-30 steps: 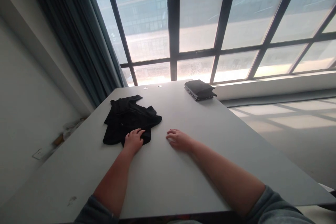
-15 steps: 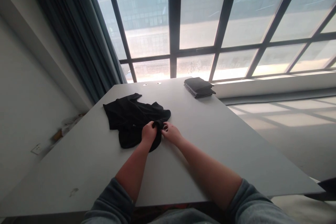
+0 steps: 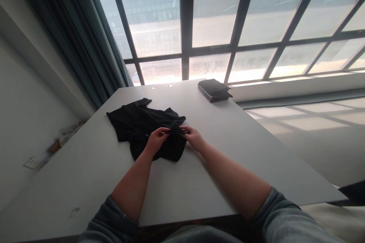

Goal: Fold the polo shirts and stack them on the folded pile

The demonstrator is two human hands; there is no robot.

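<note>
A crumpled black garment [image 3: 134,121] with a small white mark lies spread on the white table [image 3: 236,159]. Its folds hide what kind it is. My left hand [image 3: 155,139] pinches one end of an edge at the garment's near right part. At the other end of that edge, the fingers of my right hand [image 3: 195,138] are closed on the cloth. Between the two hands the edge is lifted and stretched, and a flap of fabric hangs below it onto the tabletop.
A stack of folded dark cloth [image 3: 214,91] sits at the table's far right corner. Beyond the table are large windows [image 3: 213,11] and a dark curtain [image 3: 76,34] at the left. A wall socket [image 3: 30,162] is on the left wall.
My hands have moved apart, pulling the bunched black cloth into a stretched edge. My right hand has shifted right and my left hand slightly left. The view has tilted slightly.
</note>
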